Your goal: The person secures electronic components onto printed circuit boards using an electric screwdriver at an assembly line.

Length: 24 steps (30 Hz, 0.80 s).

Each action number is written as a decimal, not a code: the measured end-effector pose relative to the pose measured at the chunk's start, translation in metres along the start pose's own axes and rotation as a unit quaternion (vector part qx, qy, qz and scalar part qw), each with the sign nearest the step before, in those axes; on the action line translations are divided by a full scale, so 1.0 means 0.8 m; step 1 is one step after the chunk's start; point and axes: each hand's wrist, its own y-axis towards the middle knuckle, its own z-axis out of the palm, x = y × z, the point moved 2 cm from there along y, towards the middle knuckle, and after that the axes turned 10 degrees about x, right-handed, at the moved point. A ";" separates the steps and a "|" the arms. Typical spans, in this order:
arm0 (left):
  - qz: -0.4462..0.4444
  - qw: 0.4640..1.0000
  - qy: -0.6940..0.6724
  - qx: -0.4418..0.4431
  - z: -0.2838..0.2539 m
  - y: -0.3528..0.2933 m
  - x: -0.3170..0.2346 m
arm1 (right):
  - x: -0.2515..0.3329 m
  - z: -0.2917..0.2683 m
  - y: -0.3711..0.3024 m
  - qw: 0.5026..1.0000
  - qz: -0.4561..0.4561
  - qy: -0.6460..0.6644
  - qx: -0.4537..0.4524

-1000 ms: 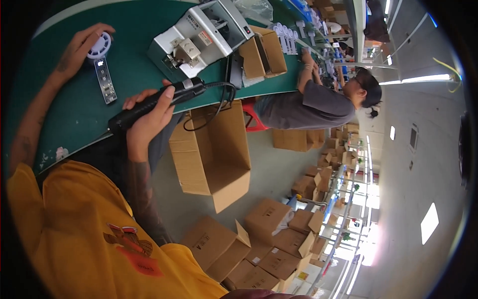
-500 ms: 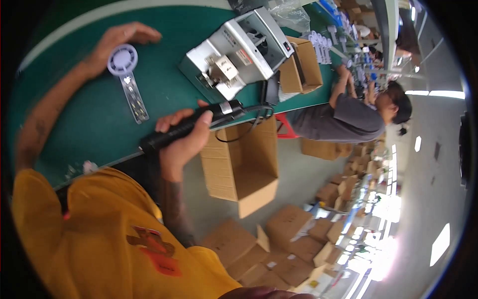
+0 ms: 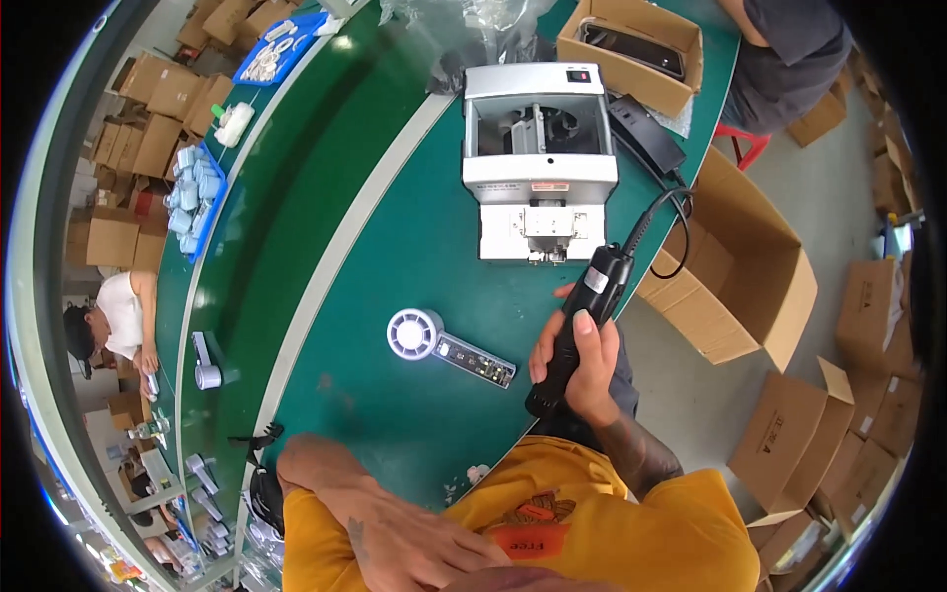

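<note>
My right hand [image 3: 584,360] is wrapped around a black corded electric screwdriver [image 3: 599,296], its cord end pointing up and away from me. The tool is at the bench's near edge, just in front of a silver screw feeder [image 3: 543,183]. Left of it, a light purple handheld fan [image 3: 412,334] lies on the green bench [image 3: 345,395]; its handle is open and shows a circuit board. My left hand [image 3: 424,543] is against the front of my yellow shirt, fingers stretched out, holding nothing visible. Its fingertips are partly hidden at the lower edge.
An open carton [image 3: 631,49] holding a black item stands behind the feeder, beside a black power adapter [image 3: 646,136]. Past a pale rail are a conveyor [image 3: 286,178], a blue tray [image 3: 202,212] and a co-worker [image 3: 123,311]. A large carton [image 3: 735,266] is at the right.
The view has swung round to the left. My left hand has gone from the bench beside the fan to my shirt. The electric screwdriver is still in my right hand.
</note>
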 end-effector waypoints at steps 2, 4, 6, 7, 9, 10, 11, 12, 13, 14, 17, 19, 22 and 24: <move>0.068 0.994 -0.088 0.011 -0.006 -0.014 -0.016 | -0.013 -0.001 0.000 0.999 0.010 -0.044 0.020; 0.134 0.976 -0.170 0.019 -0.004 -0.031 -0.030 | -0.022 0.001 0.001 0.999 0.022 -0.041 0.023; 0.156 0.971 -0.180 -0.001 -0.045 -0.054 -0.037 | -0.019 -0.007 -0.015 0.999 0.021 -0.046 0.008; 0.133 0.984 -0.111 -0.035 -0.064 -0.064 -0.056 | -0.020 0.001 -0.012 0.998 0.031 -0.042 0.026; -0.166 0.941 -0.029 -0.293 -0.046 -0.064 -0.038 | -0.022 0.004 -0.007 0.997 0.032 -0.062 0.016; -0.133 0.957 -0.046 -0.253 -0.048 -0.058 -0.003 | -0.027 0.003 -0.003 0.997 0.028 -0.064 0.023; -0.100 0.968 -0.055 -0.223 -0.050 -0.045 0.025 | -0.030 0.009 0.003 0.998 0.029 -0.046 0.030; -0.114 0.971 -0.036 -0.206 -0.048 -0.034 0.032 | -0.027 0.007 0.007 0.997 0.022 -0.071 0.023; -0.133 0.972 -0.023 -0.194 -0.046 -0.019 0.036 | -0.025 0.004 0.008 0.995 0.020 -0.093 0.012; -0.064 0.979 -0.008 -0.194 -0.047 -0.004 0.036 | -0.022 0.004 0.011 0.995 0.027 -0.100 0.005; -0.009 0.948 0.084 -0.307 0.001 0.022 0.045 | 0.000 0.002 0.005 0.991 0.036 -0.122 -0.048; 0.057 0.912 0.221 -0.341 0.018 0.020 -0.042 | 0.001 0.020 0.011 0.995 0.029 -0.090 -0.011; 0.223 0.838 0.369 -0.336 0.059 0.032 -0.100 | -0.011 0.007 0.007 0.986 0.015 -0.160 -0.038; 0.237 0.784 0.452 -0.352 0.032 0.021 -0.075 | -0.022 0.000 0.008 0.992 0.018 -0.120 -0.033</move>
